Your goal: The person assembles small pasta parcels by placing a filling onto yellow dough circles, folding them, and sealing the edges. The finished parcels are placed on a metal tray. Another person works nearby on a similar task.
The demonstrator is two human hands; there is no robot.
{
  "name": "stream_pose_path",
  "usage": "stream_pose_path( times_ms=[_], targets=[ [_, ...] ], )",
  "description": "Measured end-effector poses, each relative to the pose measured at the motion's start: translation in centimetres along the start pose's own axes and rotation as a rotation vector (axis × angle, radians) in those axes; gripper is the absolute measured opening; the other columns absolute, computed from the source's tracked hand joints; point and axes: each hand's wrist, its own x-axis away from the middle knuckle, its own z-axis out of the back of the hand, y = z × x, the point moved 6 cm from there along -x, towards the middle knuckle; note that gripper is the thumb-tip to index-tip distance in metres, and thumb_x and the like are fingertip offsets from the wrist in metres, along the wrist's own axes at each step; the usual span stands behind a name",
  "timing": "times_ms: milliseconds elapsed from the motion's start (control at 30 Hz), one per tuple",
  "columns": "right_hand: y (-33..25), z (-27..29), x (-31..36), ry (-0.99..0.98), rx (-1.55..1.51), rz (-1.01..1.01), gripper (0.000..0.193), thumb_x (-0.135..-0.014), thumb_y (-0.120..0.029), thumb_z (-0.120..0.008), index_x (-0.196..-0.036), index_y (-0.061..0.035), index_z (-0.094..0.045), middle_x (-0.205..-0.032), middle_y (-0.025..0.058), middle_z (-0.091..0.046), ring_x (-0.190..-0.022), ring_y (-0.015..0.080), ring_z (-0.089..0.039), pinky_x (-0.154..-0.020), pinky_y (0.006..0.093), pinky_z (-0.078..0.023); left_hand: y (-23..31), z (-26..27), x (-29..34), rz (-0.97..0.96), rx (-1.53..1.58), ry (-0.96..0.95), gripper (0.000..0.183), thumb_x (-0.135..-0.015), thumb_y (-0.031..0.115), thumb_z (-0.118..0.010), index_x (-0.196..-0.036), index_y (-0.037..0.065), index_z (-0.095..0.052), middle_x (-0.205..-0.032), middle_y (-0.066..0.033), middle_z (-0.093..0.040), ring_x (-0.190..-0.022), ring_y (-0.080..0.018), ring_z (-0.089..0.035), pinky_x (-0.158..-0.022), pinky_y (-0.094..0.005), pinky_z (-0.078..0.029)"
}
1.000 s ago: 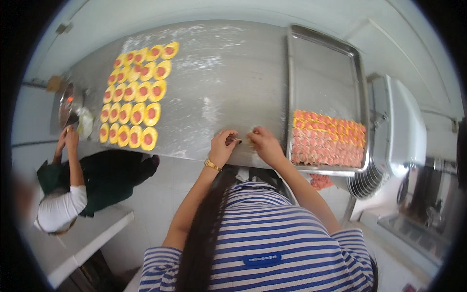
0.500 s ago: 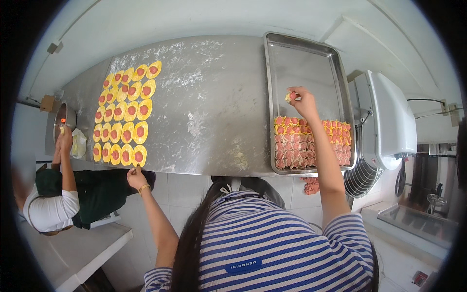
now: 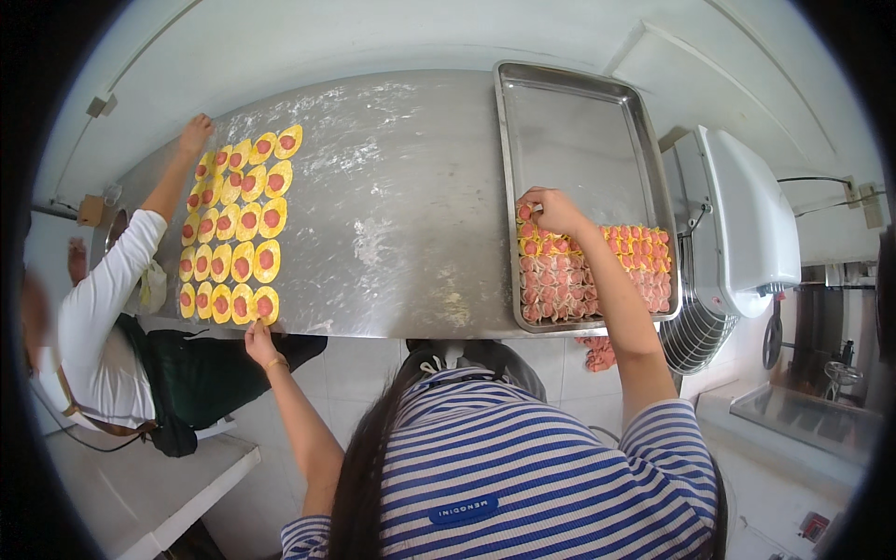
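Observation:
On the left of the steel table lie rows of round yellow dumpling wrappers [image 3: 241, 264], each with a dab of pink filling. My left hand [image 3: 260, 343] is at the table's near edge, its fingertips pinching the rim of the nearest right-hand wrapper [image 3: 266, 305]. Inside the metal tray [image 3: 505, 140] on the right, my right hand [image 3: 558, 213] reaches to the left wall. Its fingers close around a small folded dumpling [image 3: 525, 215] just beyond the top row. Finished dumplings [image 3: 558, 280], some yellow and some paler, pack the near half of the tray, partly hidden by my forearm.
A co-worker [image 3: 107, 280] in a white sleeve stands at the left, one hand [image 3: 194, 133] over the far left corner of the wrappers. Flour smears the steel table [image 3: 411, 205]. A white machine [image 3: 747, 210] with a wire guard stands right of the tray.
My right hand has come down and left with the dumpling to the tray's left wall. My left hand stays at the same wrapper. The co-worker's arm has reached out over the table.

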Motion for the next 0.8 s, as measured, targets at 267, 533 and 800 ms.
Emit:
stream_pose_path(
  times_ms=[267, 533, 800],
  targets=[
    [3.1, -0.6, 0.5, 0.017, -0.197, -0.137, 0.036, -0.066, 0.009, -0.050, -0.098, -0.0022, -0.064, -0.094, 0.0120, -0.065, -0.089, 0.0238, -0.062, -0.078, 0.0324, -0.050, -0.5, -3.1, 1.8, 0.267, 0.772, -0.218, 0.031, -0.088, 0.012, -0.048, -0.111, -0.009, -0.049, -0.116, -0.0164, -0.054, -0.107, -0.0249, -0.055, -0.091, -0.0361, -0.047],
    [-0.1, 1.0, 0.1, 0.382, -0.166, -0.033, 0.037, -0.074, -0.003, -0.055, -0.111, -0.0035, -0.060, -0.105, 0.0162, -0.063, -0.090, 0.0288, -0.062, -0.080, 0.0337, -0.050, 3.7, -10.6, 11.7, 0.539, 0.975, -0.731, 0.038, -0.089, 0.009, -0.046, -0.120, -0.012, -0.042, -0.127, -0.0230, -0.047, -0.117, -0.0307, -0.049, -0.100, -0.0409, -0.042],
    [-13.2, -12.9, -0.5, -0.101, -1.380, -0.382, 0.028, -0.085, -0.014, -0.061, -0.108, 0.0009, -0.060, -0.096, 0.0068, -0.063, -0.084, 0.0138, -0.060, -0.072, 0.0282, -0.050, 7.8, -19.2, 24.0, 0.626, 0.740, -1.063, 0.031, -0.090, 0.011, -0.047, -0.118, -0.005, -0.045, -0.118, -0.0154, -0.055, -0.109, -0.0238, -0.055, -0.094, -0.0347, -0.047]
  ],
)
